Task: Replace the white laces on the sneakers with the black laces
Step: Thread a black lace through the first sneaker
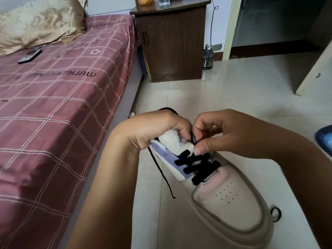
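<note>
I am looking down at a glossy pale tiled floor (242, 83) with a bed (53, 114) along my left side, covered in a dark-red checked sheet with printed lettering; a gold satin pillow (39, 20) sits at its head and a dark remote-like object (29, 56) lies just below the pillow. Past the bed stands a dark wooden nightstand (172, 45) with a clear glass (164, 0) and an orange packet (143, 0) on top, both cut off by the upper edge, and a thin black cable (212, 24) hangs down the wall beside it. An open doorway to a dim room fills the upper right. The sneaker (224, 200), cream with a lilac eyelet panel, is in front of me over the floor, toe pointing toward me and to the right; the black lace (199, 167) already crosses its lower eyelets, and one loose end trails down off the left side. My left hand (158, 128) curls round the collar and tongue end of the shoe. My right hand (233, 133) has its thumb and fingers pinched together on the lace at the upper eyelets. My hands hide the heel and top eyelets. A small black loop (276, 213) shows beyond the toe, and a blue object (325, 139) is cut off at the right edge; I cannot tell what either is.
</note>
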A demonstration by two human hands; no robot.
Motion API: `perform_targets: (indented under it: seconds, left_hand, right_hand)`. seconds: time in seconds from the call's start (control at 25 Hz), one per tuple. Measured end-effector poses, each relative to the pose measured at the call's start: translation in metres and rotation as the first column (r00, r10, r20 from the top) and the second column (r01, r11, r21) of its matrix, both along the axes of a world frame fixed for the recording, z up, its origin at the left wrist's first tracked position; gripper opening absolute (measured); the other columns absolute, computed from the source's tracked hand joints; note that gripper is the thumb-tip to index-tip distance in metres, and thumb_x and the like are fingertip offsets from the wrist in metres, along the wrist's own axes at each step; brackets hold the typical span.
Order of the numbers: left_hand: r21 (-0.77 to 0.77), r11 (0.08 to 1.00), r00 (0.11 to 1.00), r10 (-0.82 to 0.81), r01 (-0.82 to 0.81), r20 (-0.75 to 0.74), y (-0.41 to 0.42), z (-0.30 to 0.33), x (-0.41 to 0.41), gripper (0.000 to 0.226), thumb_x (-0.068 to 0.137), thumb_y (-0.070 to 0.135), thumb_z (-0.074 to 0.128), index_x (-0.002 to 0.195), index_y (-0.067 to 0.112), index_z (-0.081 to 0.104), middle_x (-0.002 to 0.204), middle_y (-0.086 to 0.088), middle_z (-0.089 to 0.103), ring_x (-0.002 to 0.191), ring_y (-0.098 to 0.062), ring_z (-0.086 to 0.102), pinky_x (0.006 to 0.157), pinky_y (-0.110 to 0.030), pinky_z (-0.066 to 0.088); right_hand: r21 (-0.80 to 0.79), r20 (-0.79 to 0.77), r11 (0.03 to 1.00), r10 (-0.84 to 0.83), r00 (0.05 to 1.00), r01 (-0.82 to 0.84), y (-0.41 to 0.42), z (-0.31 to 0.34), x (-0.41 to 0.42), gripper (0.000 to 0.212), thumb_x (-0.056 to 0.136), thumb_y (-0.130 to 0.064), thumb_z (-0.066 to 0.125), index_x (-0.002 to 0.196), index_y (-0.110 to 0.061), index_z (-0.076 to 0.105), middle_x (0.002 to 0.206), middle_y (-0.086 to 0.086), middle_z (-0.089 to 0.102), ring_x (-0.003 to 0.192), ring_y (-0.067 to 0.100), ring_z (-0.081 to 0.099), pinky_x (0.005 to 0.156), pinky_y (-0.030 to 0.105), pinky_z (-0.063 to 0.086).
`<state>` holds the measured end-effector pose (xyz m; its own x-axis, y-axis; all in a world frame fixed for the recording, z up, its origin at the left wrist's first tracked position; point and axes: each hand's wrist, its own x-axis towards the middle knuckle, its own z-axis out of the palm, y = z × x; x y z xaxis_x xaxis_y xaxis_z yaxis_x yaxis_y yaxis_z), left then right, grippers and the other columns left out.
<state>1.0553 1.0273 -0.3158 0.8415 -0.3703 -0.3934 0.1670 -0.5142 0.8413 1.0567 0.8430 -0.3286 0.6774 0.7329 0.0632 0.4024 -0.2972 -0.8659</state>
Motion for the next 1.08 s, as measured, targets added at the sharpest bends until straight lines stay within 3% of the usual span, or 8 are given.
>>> perform_targets:
  seconds: [0.12, 0.2, 0.36, 0.52, 0.6, 0.84, 0.96, 1.08]
  left_hand:
    - [0.061, 0.997, 0.998, -0.041, 0.038, 0.050, 0.004, -0.003, 0.002, 0.018, 0.058, 0.024, 0.060, 0.040, 0.021, 0.062, 0.041, 0.009, 0.048, 0.038, -0.005, 0.041, 0.043, -0.017, 0.032]
    - [-0.040, 0.998, 0.998, -0.056, 0.058, 0.040, 0.008, -0.005, 0.001, 0.025, 0.069, 0.020, 0.061, 0.044, 0.024, 0.065, 0.039, 0.011, 0.046, 0.035, 0.000, 0.040, 0.039, -0.010, 0.030]
    - [-0.119, 0.993, 0.981, 0.014, 0.009, 0.192, 0.008, -0.025, 0.005, 0.043, 0.087, -0.002, 0.060, 0.051, 0.021, 0.066, 0.043, 0.019, 0.053, 0.042, 0.008, 0.049, 0.043, -0.002, 0.033]
    - [0.113, 0.994, 0.947, -0.027, -0.010, 0.321, 0.007, -0.045, 0.019, 0.031, 0.085, 0.001, 0.056, 0.062, 0.020, 0.047, 0.047, 0.017, 0.042, 0.043, 0.003, 0.039, 0.046, -0.015, 0.033]
    - [0.185, 0.982, 0.936, -0.106, 0.045, 0.335, 0.005, -0.048, 0.020, 0.028, 0.086, 0.007, 0.059, 0.066, 0.021, 0.047, 0.054, 0.015, 0.040, 0.045, 0.002, 0.039, 0.045, -0.014, 0.032]
    - [0.037, 0.999, 0.922, -0.042, 0.030, 0.385, 0.003, -0.054, 0.012, 0.045, 0.086, 0.006, 0.064, 0.055, 0.037, 0.058, 0.057, 0.018, 0.045, 0.049, 0.014, 0.043, 0.044, -0.002, 0.029]
    - [-0.012, 0.999, 0.948, -0.043, 0.050, 0.316, 0.007, -0.059, 0.013, 0.024, 0.085, 0.006, 0.065, 0.068, 0.021, 0.057, 0.072, 0.007, 0.044, 0.053, 0.005, 0.041, 0.051, -0.008, 0.033]
    - [-0.070, 0.996, 0.963, -0.038, 0.058, 0.266, 0.011, -0.061, 0.016, 0.008, 0.086, 0.006, 0.065, 0.087, 0.006, 0.057, 0.074, -0.004, 0.050, 0.061, -0.006, 0.051, 0.059, -0.025, 0.044]
  right_hand:
    - [-0.089, 0.035, 0.996, -0.009, 0.999, 0.013, -0.002, -0.003, 0.003, 0.033, 0.062, -0.054, 0.064, 0.076, -0.024, 0.059, 0.078, -0.005, 0.062, 0.076, 0.012, 0.059, 0.071, 0.022, 0.046]
    - [-0.140, 0.097, 0.987, -0.069, 0.993, 0.082, -0.006, -0.007, 0.009, 0.028, 0.068, -0.050, 0.066, 0.073, -0.024, 0.056, 0.078, -0.011, 0.060, 0.076, 0.001, 0.053, 0.066, 0.014, 0.042]
    - [-0.233, 0.440, 0.894, -0.253, 0.861, 0.382, -0.002, -0.024, 0.025, 0.018, 0.080, -0.035, 0.065, 0.075, -0.026, 0.050, 0.084, -0.012, 0.053, 0.085, 0.009, 0.045, 0.070, 0.025, 0.031]
    - [0.001, 0.235, 0.911, -0.401, 0.885, 0.413, -0.002, -0.026, 0.033, 0.004, 0.086, -0.037, 0.060, 0.089, -0.036, 0.059, 0.091, -0.018, 0.063, 0.090, -0.007, 0.056, 0.072, 0.009, 0.041]
    - [-0.016, 0.174, 0.926, -0.368, 0.913, 0.376, 0.000, -0.028, 0.036, 0.017, 0.082, -0.043, 0.061, 0.096, -0.035, 0.063, 0.099, -0.020, 0.062, 0.095, -0.006, 0.056, 0.079, 0.013, 0.042]
    - [-0.178, 0.269, 0.928, -0.275, 0.923, 0.329, 0.019, -0.047, 0.031, 0.028, 0.076, -0.034, 0.073, 0.100, -0.023, 0.062, 0.104, -0.011, 0.054, 0.100, 0.007, 0.049, 0.082, 0.022, 0.039]
    - [-0.127, 0.342, 0.925, -0.299, 0.891, 0.359, 0.021, -0.049, 0.031, 0.012, 0.082, -0.026, 0.069, 0.089, -0.019, 0.063, 0.097, -0.009, 0.055, 0.096, 0.008, 0.048, 0.083, 0.023, 0.038]
    - [0.048, 0.229, 0.911, -0.408, 0.884, 0.409, 0.024, -0.055, 0.029, 0.001, 0.085, -0.013, 0.065, 0.085, -0.014, 0.065, 0.090, -0.009, 0.060, 0.090, 0.005, 0.054, 0.081, 0.015, 0.040]
